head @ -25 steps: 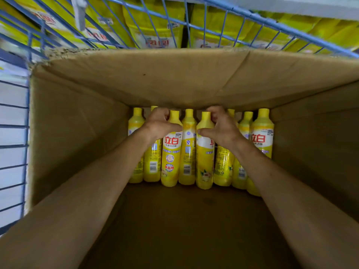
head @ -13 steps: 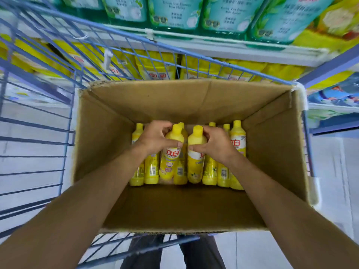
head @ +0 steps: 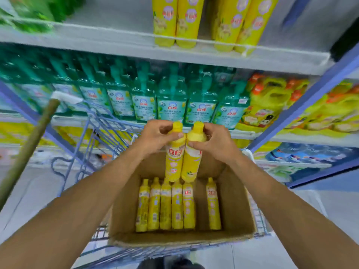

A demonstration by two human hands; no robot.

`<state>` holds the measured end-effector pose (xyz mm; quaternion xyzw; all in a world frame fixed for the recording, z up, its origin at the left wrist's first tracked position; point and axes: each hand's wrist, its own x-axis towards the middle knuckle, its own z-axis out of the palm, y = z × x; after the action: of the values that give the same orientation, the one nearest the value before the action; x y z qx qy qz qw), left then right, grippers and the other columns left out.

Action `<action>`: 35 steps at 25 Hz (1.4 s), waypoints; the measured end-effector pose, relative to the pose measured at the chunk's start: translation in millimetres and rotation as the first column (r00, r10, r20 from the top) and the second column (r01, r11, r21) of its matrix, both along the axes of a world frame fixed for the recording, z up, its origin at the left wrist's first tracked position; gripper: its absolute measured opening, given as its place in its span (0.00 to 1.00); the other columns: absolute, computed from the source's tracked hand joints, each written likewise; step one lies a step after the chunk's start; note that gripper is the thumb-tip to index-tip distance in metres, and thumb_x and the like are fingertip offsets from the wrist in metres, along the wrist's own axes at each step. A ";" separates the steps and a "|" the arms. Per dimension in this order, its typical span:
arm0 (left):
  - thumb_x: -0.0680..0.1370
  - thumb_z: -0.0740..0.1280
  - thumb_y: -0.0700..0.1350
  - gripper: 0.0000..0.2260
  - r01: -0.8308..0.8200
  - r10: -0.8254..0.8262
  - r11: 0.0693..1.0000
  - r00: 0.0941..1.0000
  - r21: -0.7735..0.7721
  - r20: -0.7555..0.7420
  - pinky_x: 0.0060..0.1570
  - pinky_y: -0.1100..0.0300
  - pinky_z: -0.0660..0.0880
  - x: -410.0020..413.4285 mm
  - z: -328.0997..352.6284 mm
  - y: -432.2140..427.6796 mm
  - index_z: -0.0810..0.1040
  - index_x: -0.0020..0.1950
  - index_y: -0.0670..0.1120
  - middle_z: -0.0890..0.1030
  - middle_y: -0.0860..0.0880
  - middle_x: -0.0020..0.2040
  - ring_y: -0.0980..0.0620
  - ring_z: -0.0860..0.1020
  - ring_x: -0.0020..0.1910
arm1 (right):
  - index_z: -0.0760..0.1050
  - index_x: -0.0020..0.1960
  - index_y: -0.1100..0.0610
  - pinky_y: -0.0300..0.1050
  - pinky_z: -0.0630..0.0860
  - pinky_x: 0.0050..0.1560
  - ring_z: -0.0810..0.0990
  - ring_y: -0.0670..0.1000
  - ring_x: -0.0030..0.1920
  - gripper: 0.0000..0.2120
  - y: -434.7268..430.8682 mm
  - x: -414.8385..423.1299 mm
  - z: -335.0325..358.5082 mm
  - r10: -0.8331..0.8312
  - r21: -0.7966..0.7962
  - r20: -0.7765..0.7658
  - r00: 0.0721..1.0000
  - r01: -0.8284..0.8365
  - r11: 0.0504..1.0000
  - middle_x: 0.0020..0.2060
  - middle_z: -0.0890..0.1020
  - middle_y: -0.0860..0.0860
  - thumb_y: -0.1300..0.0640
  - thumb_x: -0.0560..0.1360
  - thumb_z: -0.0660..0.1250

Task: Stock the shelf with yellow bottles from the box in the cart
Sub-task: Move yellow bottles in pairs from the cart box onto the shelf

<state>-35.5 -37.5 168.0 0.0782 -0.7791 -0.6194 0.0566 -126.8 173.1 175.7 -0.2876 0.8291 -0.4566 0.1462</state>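
A slim yellow plastic bottle with a red-lettered label [head: 173,162] is gripped around its shoulder by the left hand [head: 153,136]. A second yellow plastic bottle [head: 191,165] is gripped the same way by the right hand [head: 217,145], fingers curled just under the cap. The two bottles are held upright, side by side and touching, above the open brown cardboard box [head: 124,206] that sits in the blue wire cart [head: 93,136]. Below them in the box, a row of five yellow bottles [head: 165,204] is seen, with a sixth yellow bottle [head: 213,204] set apart to the right. The step in hand is judged to be the carry from box to shelf. The likely destination is the white shelf board [head: 116,49] overhead, where tall yellow bottles [head: 175,22] are already lined up, though that match is blurred and cannot be confirmed. The carry would be done best if the bottles were separated slightly before being raised, so that neither is knocked loose. The bases should be cleared over the shelf lip, the teal pump bottles [head: 171,100] on the shelf between should be avoided, and each bottle should be set down flat, label outward, before its grip is eased.
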 end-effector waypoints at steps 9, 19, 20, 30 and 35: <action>0.76 0.75 0.39 0.09 0.016 -0.021 1.000 0.952 -0.018 -0.304 0.49 0.57 0.80 -29.0 217.2 1.0 0.84 0.52 0.35 0.86 0.42 0.48 0.56 0.81 0.45 | 0.80 0.51 0.60 0.64 0.80 0.52 0.83 0.64 0.51 0.30 4.0 -20.7 215.6 -0.038 -0.197 -0.196 0.980 -0.001 0.980 0.46 0.86 0.59 0.40 0.61 0.82; 0.76 0.75 0.45 0.08 -0.011 -0.007 0.999 0.912 -0.042 -0.409 0.48 0.55 0.83 -60.4 339.4 39.6 0.86 0.52 0.44 0.88 0.48 0.48 0.50 0.86 0.49 | 0.81 0.63 0.56 0.58 0.81 0.59 0.86 0.51 0.54 0.23 42.3 -37.7 331.4 -0.003 -0.341 -0.267 0.964 -0.091 0.936 0.53 0.87 0.51 0.60 0.69 0.81; 0.76 0.75 0.46 0.08 -0.013 -0.006 0.999 0.910 -0.043 -0.415 0.49 0.54 0.83 -67.6 346.7 46.0 0.86 0.53 0.44 0.88 0.48 0.48 0.50 0.86 0.49 | 0.81 0.62 0.56 0.58 0.81 0.58 0.86 0.51 0.54 0.23 49.0 -44.2 336.8 0.010 -0.341 -0.275 0.961 -0.107 0.934 0.52 0.87 0.51 0.60 0.69 0.80; 0.76 0.75 0.46 0.09 -0.114 0.063 0.990 0.878 -0.080 -0.474 0.47 0.55 0.82 -154.8 407.9 123.7 0.86 0.51 0.42 0.88 0.47 0.46 0.51 0.86 0.46 | 0.81 0.62 0.56 0.56 0.82 0.58 0.86 0.52 0.54 0.22 120.4 -144.5 391.9 0.024 -0.392 -0.357 0.934 -0.173 0.904 0.52 0.87 0.51 0.59 0.69 0.80; 0.76 0.74 0.48 0.08 -0.184 0.104 0.975 0.871 -0.122 -0.480 0.50 0.49 0.83 -194.8 415.0 152.3 0.86 0.50 0.44 0.88 0.48 0.44 0.48 0.86 0.47 | 0.80 0.64 0.59 0.50 0.82 0.58 0.86 0.50 0.55 0.26 141.0 -189.5 394.6 -0.014 -0.437 -0.368 0.930 -0.160 0.885 0.54 0.86 0.50 0.57 0.68 0.81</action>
<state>-230.3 114.8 583.1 -0.0214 -0.7820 -0.5480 0.2962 -316.3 314.0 570.3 -0.4242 0.6983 -0.5731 -0.0635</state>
